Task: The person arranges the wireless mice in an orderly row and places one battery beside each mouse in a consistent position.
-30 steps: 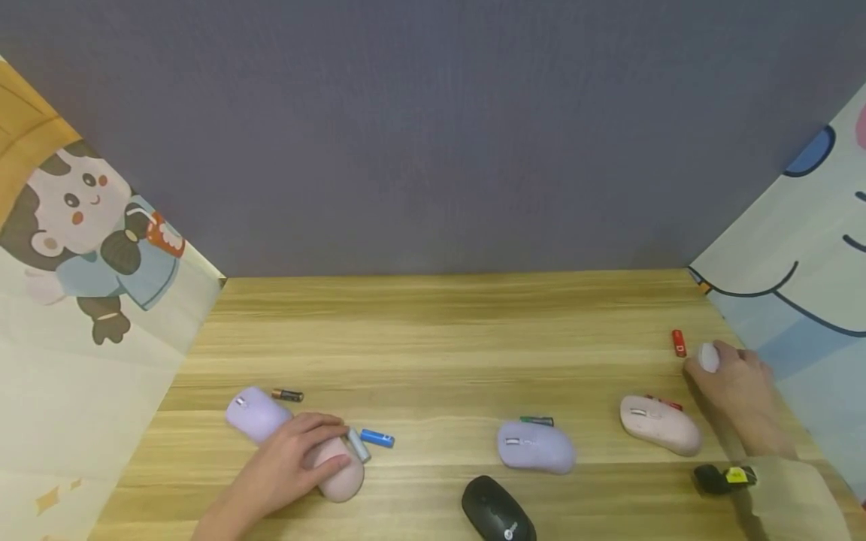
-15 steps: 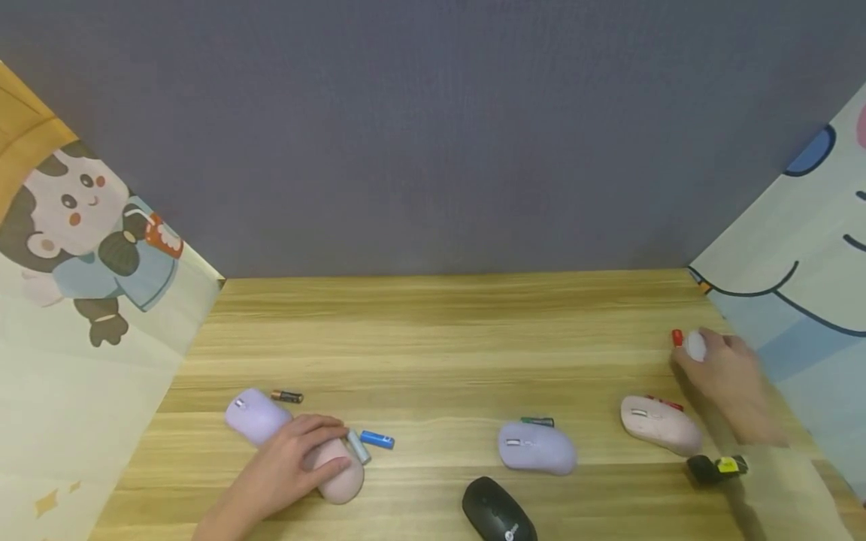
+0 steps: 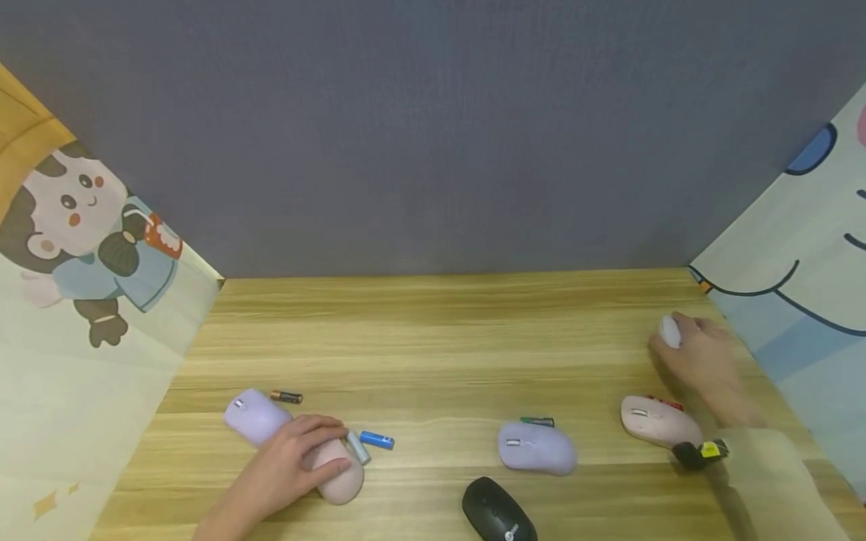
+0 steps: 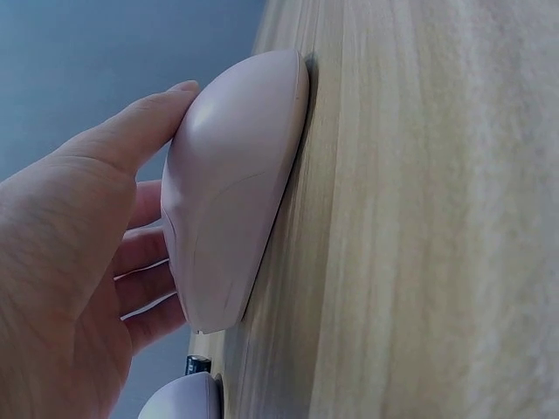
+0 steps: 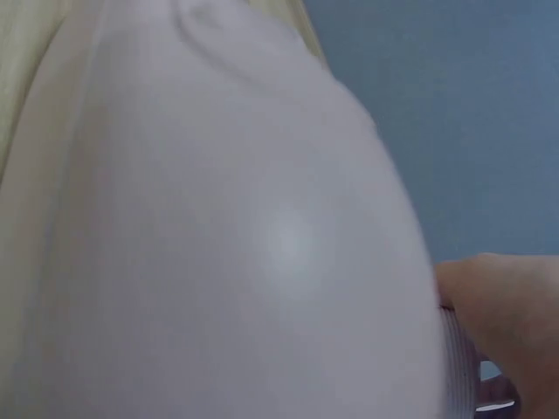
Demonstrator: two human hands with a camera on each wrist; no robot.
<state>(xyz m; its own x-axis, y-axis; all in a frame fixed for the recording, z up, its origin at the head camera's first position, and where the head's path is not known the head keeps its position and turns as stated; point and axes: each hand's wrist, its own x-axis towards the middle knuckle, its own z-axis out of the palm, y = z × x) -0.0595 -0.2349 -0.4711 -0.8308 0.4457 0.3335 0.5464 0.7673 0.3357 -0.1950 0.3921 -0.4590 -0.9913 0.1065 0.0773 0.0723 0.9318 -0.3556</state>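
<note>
My left hand [image 3: 294, 454] rests over a pale pink mouse [image 3: 343, 485], thumb on the near side and fingers across the far side. In the left wrist view, the thumb touches this pink mouse [image 4: 231, 166]. A silvery battery [image 3: 358, 447] lies against that mouse, and a blue battery [image 3: 376, 439] is beside it. At the far right, my right hand [image 3: 704, 361] holds a small whitish rounded object [image 3: 670, 332]. In the right wrist view, a ribbed edge [image 5: 458, 367] shows by the hand; its kind is unclear. The nearby red battery is hidden.
A lilac mouse [image 3: 257, 415] and dark battery [image 3: 287, 397] lie left. Centrally are another lilac mouse [image 3: 537, 448], a green battery [image 3: 537, 421] and a black mouse [image 3: 497, 511]. Another pink mouse [image 3: 659, 421] and red battery [image 3: 665, 403] lie near the right forearm. Panels border the wooden table [image 3: 433, 330].
My right hand has moved left and farther away with the whitish object, and the red battery there has gone out of sight. My left hand has stayed in place.
</note>
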